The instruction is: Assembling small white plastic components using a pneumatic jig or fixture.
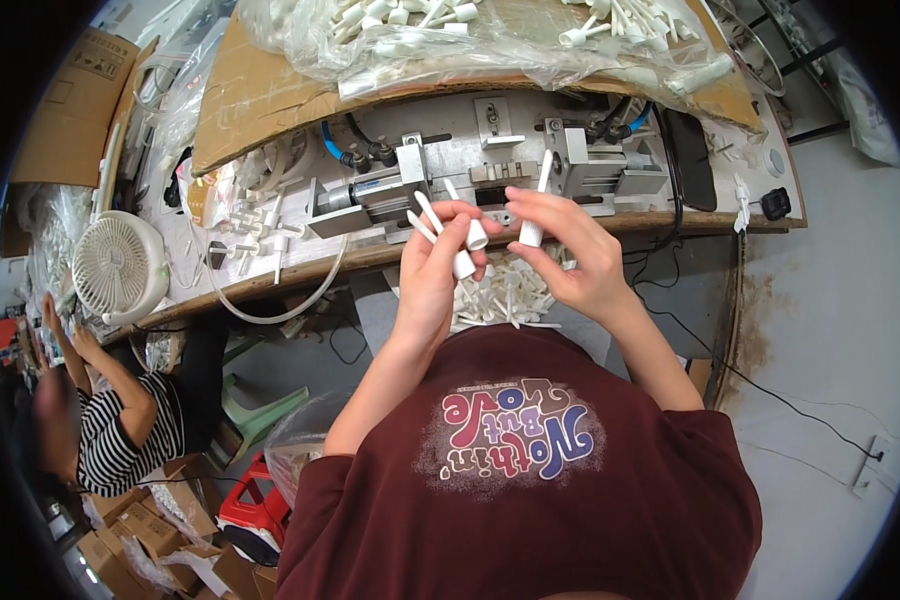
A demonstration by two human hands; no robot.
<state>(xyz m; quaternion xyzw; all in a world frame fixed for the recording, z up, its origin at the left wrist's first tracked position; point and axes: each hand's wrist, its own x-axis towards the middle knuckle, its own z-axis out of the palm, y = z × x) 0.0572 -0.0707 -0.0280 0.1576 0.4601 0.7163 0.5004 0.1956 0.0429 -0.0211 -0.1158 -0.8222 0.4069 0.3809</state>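
My hands work at the front edge of a white-topped table (pixel 700 225), near the upper centre of the frame. Just beyond them stand the metal blocks of a fixture, one at left (pixel 370 195) and one at right (pixel 610 170), with a cardboard sheet (pixel 260 110) curving across above. A small gap separates my hands; below it, between my forearms, is a pile of white pieces (pixel 505 290).

The white plastic piece (pixel 532 235) at my right hand is just right of upper centre, long axis nearly upright: ribbed cap down, thin stem pointing up and leaning slightly right. The bundle of similar pieces (pixel 476 236) at my left slants, stems toward the upper left, caps toward the lower right.

My left hand (pixel 437 257) is curled closed around that bundle. My right hand (pixel 575 245) pinches the single piece's cap between thumb and fingers, the fingers stretched leftward. Both forearms rise from below, angling inward.
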